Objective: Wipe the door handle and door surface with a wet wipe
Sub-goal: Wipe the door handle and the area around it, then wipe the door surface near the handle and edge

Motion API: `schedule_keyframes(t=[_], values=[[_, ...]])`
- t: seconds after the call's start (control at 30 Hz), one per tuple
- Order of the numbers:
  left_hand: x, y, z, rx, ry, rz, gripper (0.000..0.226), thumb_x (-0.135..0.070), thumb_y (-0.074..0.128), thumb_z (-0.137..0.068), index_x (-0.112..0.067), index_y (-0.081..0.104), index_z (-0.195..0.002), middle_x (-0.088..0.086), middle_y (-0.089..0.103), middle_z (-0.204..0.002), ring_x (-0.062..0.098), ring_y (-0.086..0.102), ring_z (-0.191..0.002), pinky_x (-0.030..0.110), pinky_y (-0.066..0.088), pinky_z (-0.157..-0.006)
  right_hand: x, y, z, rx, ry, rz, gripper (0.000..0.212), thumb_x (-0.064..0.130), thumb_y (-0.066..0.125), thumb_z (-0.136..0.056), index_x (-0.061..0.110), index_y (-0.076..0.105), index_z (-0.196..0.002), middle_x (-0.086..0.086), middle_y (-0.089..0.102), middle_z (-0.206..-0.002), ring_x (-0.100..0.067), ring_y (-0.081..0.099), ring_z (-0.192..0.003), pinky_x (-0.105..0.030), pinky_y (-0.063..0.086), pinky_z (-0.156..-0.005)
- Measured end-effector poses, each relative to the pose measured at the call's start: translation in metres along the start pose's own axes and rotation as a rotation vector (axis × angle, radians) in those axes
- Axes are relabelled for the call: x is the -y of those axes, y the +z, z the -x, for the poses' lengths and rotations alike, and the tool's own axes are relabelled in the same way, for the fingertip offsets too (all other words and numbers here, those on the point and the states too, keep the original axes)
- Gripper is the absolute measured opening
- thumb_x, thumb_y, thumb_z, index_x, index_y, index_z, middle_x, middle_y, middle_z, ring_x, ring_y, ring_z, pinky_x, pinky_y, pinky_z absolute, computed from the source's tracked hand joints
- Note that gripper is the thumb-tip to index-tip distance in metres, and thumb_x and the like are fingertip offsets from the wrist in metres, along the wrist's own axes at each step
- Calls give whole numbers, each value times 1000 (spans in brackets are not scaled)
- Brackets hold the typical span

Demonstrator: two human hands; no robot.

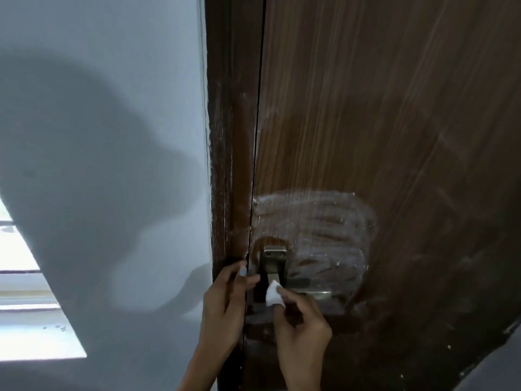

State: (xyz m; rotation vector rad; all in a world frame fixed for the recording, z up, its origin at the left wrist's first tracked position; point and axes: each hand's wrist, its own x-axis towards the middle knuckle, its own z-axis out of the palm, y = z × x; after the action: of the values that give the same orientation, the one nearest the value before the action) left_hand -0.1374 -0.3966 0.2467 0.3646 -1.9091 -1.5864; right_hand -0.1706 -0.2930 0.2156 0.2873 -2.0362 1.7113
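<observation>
A dark brown wooden door (394,108) fills the right half of the view. Wet whitish streaks (315,221) cover a patch just above its metal handle (313,292). The handle's plate (275,258) sits near the door's left edge. My right hand (301,331) pinches a small folded white wipe (273,296) and presses it against the lever where it meets the plate. My left hand (225,309) rests against the door's edge and the frame, fingers spread, holding nothing.
The brown door frame (222,165), scuffed with white marks, runs beside a pale grey wall (98,108). A bright window (25,306) sits low on the left. A dark grey surface (499,371) cuts the bottom right corner.
</observation>
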Motion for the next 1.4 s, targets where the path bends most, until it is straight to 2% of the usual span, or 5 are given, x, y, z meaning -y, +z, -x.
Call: schedule_keyframes(t=[0.1,0.27,0.63,0.87,1.4], values=[[-29,-8,-13,-217,370,-197,23,-33,41,-96,-29,61,-107,-19,71,-85,1,62,-66,11,45,-54,22,-10,-19,-45,168,-226,34,-2,70,-75,33,69,-78,5,69,-86,6,62,-75,-3,45,-60],[-73,-14,-65,-479,795,-522,44,-16,37,-95,-7,38,-138,11,40,-145,23,31,-139,36,26,-115,76,-16,-59,-89,-136,-326,25,7,67,-80,28,66,-91,9,61,-99,1,61,-87,-6,48,-65],[-72,-16,-126,-594,833,-904,58,-27,30,-96,-4,13,-147,17,17,-155,22,4,-146,40,5,-119,60,39,-77,37,-748,172,26,17,53,-89,9,65,-111,-8,61,-107,-15,54,-99,-27,49,-86],[-69,-17,-128,-593,845,-868,57,-29,25,-96,-8,12,-148,13,17,-156,19,3,-146,39,2,-119,76,24,-105,-229,-512,-10,28,-4,61,-81,8,66,-106,-10,58,-103,-9,51,-96,-13,44,-88],[-63,-18,-130,-619,905,-823,58,-28,26,-95,-9,11,-148,9,22,-154,19,8,-146,41,5,-119,73,54,-73,-74,-517,65,29,-3,59,-80,12,69,-102,-4,60,-102,-14,56,-96,-24,49,-84]])
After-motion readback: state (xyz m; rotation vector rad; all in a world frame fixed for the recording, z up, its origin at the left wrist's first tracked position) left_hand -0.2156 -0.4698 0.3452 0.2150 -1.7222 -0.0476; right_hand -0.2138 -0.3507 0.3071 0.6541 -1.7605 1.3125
